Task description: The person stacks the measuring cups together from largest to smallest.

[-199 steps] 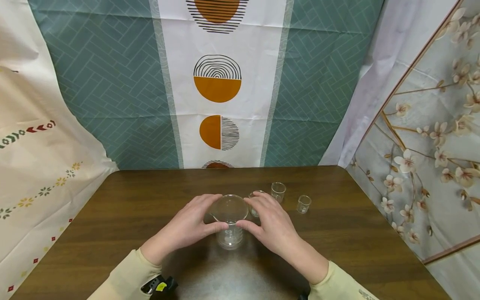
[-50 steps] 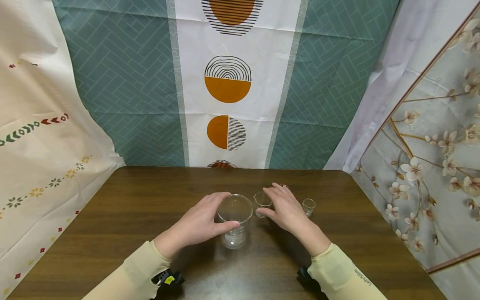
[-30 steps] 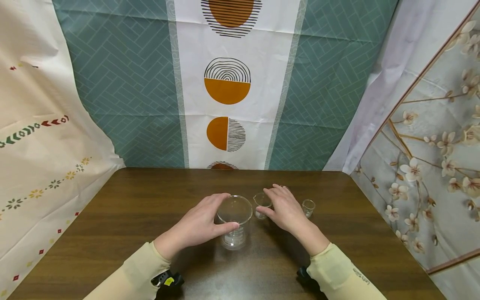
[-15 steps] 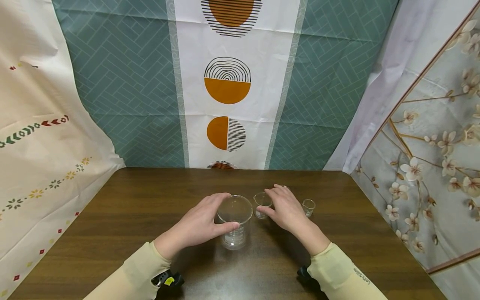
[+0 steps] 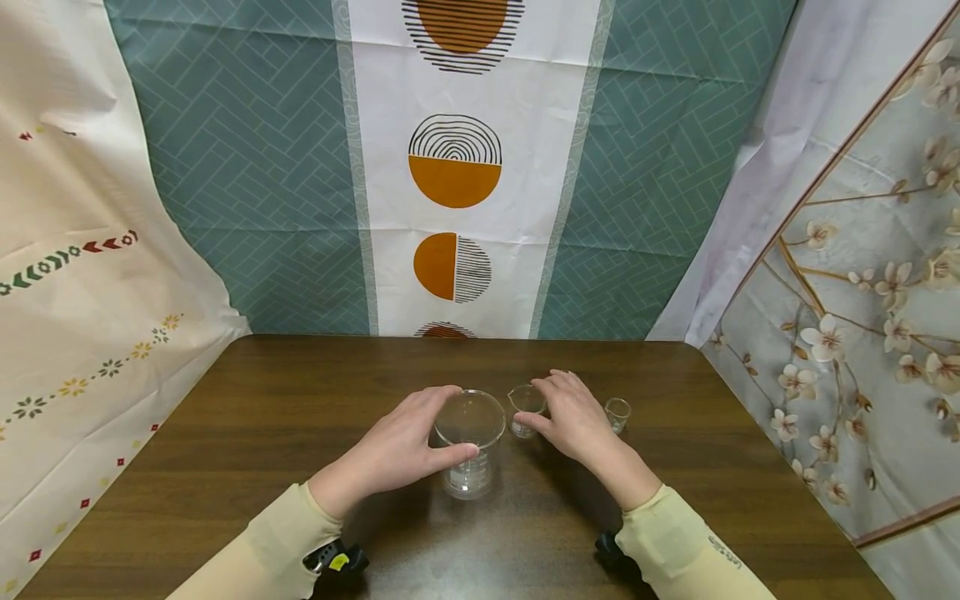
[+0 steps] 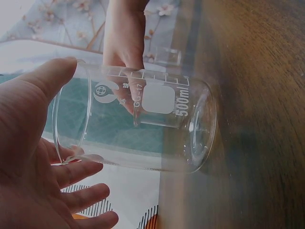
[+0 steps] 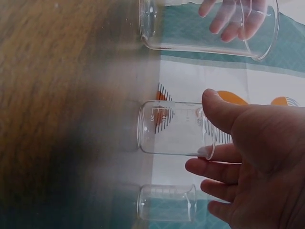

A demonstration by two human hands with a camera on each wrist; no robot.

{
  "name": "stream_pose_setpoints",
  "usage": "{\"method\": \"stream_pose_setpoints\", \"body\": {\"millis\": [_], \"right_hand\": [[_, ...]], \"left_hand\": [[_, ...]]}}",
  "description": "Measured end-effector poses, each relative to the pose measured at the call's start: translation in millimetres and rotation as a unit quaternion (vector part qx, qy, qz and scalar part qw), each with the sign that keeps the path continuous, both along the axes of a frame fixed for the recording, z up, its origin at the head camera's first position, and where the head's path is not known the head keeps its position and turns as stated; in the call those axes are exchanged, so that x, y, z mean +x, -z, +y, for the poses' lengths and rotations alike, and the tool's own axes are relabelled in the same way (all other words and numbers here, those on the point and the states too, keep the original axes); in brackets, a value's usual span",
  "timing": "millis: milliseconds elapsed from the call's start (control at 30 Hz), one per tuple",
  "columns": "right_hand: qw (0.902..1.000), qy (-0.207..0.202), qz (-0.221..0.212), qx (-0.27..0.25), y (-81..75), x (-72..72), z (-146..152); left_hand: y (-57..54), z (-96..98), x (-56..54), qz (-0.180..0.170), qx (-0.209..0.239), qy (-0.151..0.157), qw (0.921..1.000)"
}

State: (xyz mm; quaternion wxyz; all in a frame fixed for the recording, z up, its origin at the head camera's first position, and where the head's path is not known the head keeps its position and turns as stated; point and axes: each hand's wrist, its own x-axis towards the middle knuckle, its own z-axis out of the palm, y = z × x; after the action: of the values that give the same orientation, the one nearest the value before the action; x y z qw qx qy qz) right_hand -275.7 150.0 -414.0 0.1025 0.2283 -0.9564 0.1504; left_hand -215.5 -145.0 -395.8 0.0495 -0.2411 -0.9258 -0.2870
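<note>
A large clear glass beaker [image 5: 468, 477] stands upright near the middle of the table, and its side reads 500ml in the left wrist view. Around its rim my left hand [image 5: 386, 446] holds it between thumb and fingers. Just to its right is a smaller glass beaker [image 5: 522, 427], also upright. My right hand [image 5: 573, 421] pinches this one at the rim, thumb on the near side and forefinger on the far side, as the right wrist view [image 7: 171, 129] shows. The right hand covers part of it in the head view.
The smallest beaker [image 5: 618, 414] stands to the right of my right hand. Beyond the held small beaker, another beaker [image 7: 167, 202] appears in the right wrist view; the right hand mostly hides it from above. Patterned cloths surround the brown wooden table [image 5: 315, 375] at back and sides.
Both hands were at the large beaker earliest; my right hand then left it for the smaller beaker. Lately that hand and the smaller beaker have shifted slightly right. The left hand stays put.
</note>
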Motion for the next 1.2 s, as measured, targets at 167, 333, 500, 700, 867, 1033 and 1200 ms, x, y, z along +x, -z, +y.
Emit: {"method": "stream_pose_setpoints", "body": {"millis": [167, 333, 500, 700, 867, 1033, 1200], "right_hand": [[1.0000, 0.006, -0.005, 0.002, -0.4, 0.0, -0.9], [0.9999, 0.009, -0.005, 0.005, -1.4, 0.3, -2.3], [0.9999, 0.010, -0.003, 0.007, -1.4, 0.1, -2.9], [0.9999, 0.008, 0.002, 0.007, -1.0, -0.1, -3.3], [0.9999, 0.008, 0.005, 0.005, -0.5, 0.0, -3.3], [0.9999, 0.007, 0.010, 0.003, 0.3, -0.8, -3.1], [0.9999, 0.011, 0.012, -0.003, 1.1, -0.4, -3.4]], "left_hand": [[-0.2, 0.1, 0.6, -0.004, -0.002, -0.002, 1.0000], [-0.4, 0.2, 0.8, -0.005, 0.000, -0.001, 1.0000], [0.0, 0.1, 0.4, -0.004, 0.001, 0.001, 1.0000], [0.0, -0.5, 0.5, -0.003, 0.002, 0.001, 1.0000], [0.3, -0.3, 0.3, 0.000, 0.001, 0.002, 1.0000], [0.3, 0.1, 0.0, 0.002, 0.001, 0.002, 1.0000], [0.5, 0.4, -0.1, -0.001, 0.002, 0.001, 1.0000]]}}
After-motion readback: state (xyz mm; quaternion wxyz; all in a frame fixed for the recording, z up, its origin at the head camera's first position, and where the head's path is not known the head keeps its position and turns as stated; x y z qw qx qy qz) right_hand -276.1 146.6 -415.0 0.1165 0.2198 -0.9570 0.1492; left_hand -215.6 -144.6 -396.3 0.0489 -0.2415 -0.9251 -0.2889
